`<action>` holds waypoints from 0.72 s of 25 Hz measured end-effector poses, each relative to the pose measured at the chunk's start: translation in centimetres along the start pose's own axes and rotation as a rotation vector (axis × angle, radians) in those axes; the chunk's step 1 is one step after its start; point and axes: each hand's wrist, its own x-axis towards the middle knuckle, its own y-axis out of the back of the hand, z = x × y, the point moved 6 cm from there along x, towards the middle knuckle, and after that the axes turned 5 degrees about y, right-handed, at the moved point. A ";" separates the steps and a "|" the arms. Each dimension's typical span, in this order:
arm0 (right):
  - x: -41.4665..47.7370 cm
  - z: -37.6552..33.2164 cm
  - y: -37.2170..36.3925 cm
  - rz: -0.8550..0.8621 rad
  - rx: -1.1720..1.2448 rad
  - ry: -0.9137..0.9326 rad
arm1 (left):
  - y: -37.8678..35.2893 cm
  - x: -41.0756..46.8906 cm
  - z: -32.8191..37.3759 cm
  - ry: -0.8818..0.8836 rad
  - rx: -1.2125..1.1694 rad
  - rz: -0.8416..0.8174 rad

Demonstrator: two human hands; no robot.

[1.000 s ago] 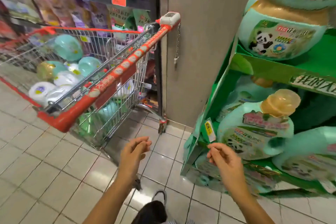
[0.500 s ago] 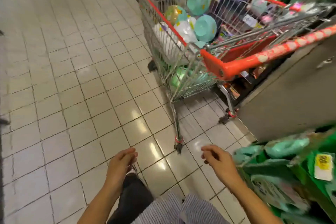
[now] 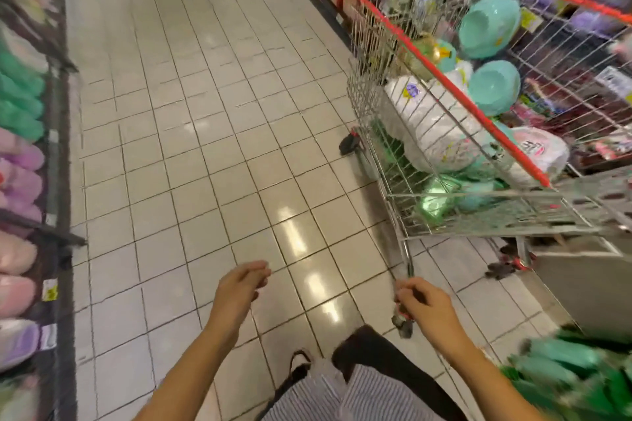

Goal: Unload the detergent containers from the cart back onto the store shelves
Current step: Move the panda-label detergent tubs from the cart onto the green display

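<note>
The left hand (image 3: 239, 289) hangs released over the tiled floor (image 3: 205, 154), its fingers (image 3: 256, 275) loosely curled around nothing. The right hand (image 3: 425, 306) is curled the same loose way and holds nothing. A cart wheel (image 3: 403, 325) shows just behind it, and whether they touch cannot be told.

Beyond the right hand stands the red-rimmed wire cart (image 3: 444, 82). Its long axis runs from near right to far left, with the narrow end pointing away down the aisle. The handle end is cut off at the right edge.

Inside, two teal detergent containers (image 3: 489, 27) lie tilted on top of the heap, their round ends turned toward the near left. White containers (image 3: 431, 126) lie on their sides below them, their labels unreadable through the wire. More green shapes at the bottom are too blurred to make out.

The left shelves (image 3: 24, 106) are a smear of green, purple and pink packs. A green display (image 3: 564, 372) at near right is equally blurred.
</note>
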 end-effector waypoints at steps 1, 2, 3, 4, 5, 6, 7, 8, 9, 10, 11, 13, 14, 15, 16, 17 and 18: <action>1.2 -0.6 -0.6 0.004 -0.008 -0.015 | 0.0 1.5 1.7 -0.013 -0.010 -0.004; 2.5 -1.4 -1.0 0.002 -0.020 -0.026 | -0.2 3.0 3.4 -0.023 -0.017 -0.010; 4.2 -2.4 -1.3 0.000 -0.026 -0.034 | -0.8 4.6 5.3 -0.030 -0.018 -0.016; 6.1 -3.7 -1.5 -0.002 -0.024 -0.034 | -1.6 6.1 7.4 -0.042 -0.011 -0.024; 8.4 -5.3 -1.6 -0.006 -0.020 -0.025 | -2.7 7.9 9.6 -0.060 -0.001 -0.039; 10.5 -7.1 -1.5 -0.017 -0.027 -0.002 | -3.8 9.4 11.7 -0.079 0.006 -0.052; 12.7 -9.2 -1.5 -0.036 -0.042 0.033 | -5.0 10.9 14.0 -0.095 0.014 -0.061; 14.8 -11.6 -1.4 -0.057 -0.047 0.074 | -6.1 12.2 16.5 -0.110 0.025 -0.071; 16.7 -14.1 -1.2 -0.068 -0.036 0.118 | -7.1 13.1 19.0 -0.132 0.033 -0.082; 18.8 -16.6 -0.8 -0.061 -0.026 0.169 | -8.2 14.3 21.8 -0.163 0.035 -0.097; 20.6 -19.2 -0.4 -0.047 -0.015 0.214 | -9.3 15.0 24.5 -0.191 0.029 -0.107; 24.2 -24.0 0.4 -0.002 0.030 0.293 | -11.2 16.5 29.8 -0.248 0.004 -0.120; 25.7 -26.2 0.8 0.023 0.066 0.335 | -12.3 17.0 32.4 -0.278 -0.006 -0.132; 27.4 -28.2 1.4 0.055 0.106 0.376 | -13.7 17.8 35.1 -0.313 -0.010 -0.156; 29.0 -29.8 2.2 0.093 0.141 0.408 | -15.1 18.4 37.7 -0.355 -0.007 -0.188; 30.6 -31.2 3.1 0.136 0.170 0.434 | -16.7 19.0 40.3 -0.403 -0.004 -0.227; 32.3 -32.5 4.2 0.181 0.191 0.456 | -18.5 19.9 43.0 -0.450 -0.002 -0.269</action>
